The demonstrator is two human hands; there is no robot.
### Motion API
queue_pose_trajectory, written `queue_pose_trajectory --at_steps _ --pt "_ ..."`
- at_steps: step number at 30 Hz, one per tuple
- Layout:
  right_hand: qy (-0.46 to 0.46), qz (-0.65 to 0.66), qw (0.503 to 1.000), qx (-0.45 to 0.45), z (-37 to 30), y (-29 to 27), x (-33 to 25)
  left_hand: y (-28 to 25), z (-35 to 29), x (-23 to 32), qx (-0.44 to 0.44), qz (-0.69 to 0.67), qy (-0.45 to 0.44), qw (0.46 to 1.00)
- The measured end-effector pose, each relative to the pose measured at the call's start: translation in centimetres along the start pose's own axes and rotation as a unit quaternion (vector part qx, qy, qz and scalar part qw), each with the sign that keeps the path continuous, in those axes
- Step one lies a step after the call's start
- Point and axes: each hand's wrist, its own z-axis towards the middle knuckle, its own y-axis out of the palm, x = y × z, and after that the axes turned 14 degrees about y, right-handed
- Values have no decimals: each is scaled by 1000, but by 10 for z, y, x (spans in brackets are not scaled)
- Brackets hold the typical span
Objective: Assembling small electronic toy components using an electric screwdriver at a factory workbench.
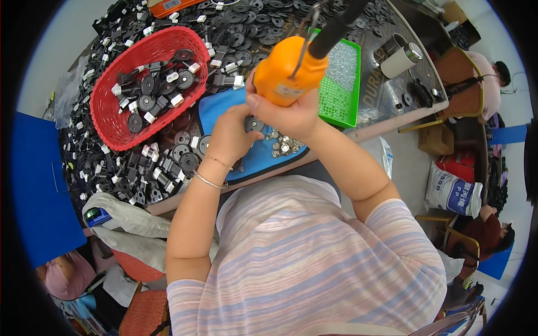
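My right hand (294, 115) is wrapped round the body of an orange power screwdriver (288, 70), whose cord end points up and away; its tip is hidden behind my hands. Just left of it and lower, my left hand (228, 134) is curled at a black round wheel-like part (254, 124), with the thumb at its near edge. The other fingers are partly hidden. Both hands are over a blue mat (216, 109) at the near table edge. Small shiny metal pieces (286, 147) lie in a cluster on the mat, below my right wrist.
A red woven basket (101, 106) at left holds black wheel parts with white tabs. Loose similar parts (162, 168) cover the table around it. Black discs (246, 25) are heaped at the back. A green tray (353, 109) of small metal bits and a white flask (400, 60) stand at right.
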Motion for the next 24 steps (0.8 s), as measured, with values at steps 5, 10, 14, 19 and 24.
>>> queue_pose_trajectory --at_steps 5,10,14,19,24 --pt "91 18 996 -13 1 -3 -2 -3 0 7 7 3 2 1000" --pt "67 23 996 -63 9 -12 0 -4 2 9 5 10 -6 1000" --pt "21 111 993 -46 10 -33 -17 -4 3 5 -5 26 -18 999" --pt "-19 36 997 67 -7 -90 -28 -2 3 3 -6 26 -15 1000" --pt "-6 -9 979 202 -23 -119 -8 -1 2 4 -5 15 -25 1000"
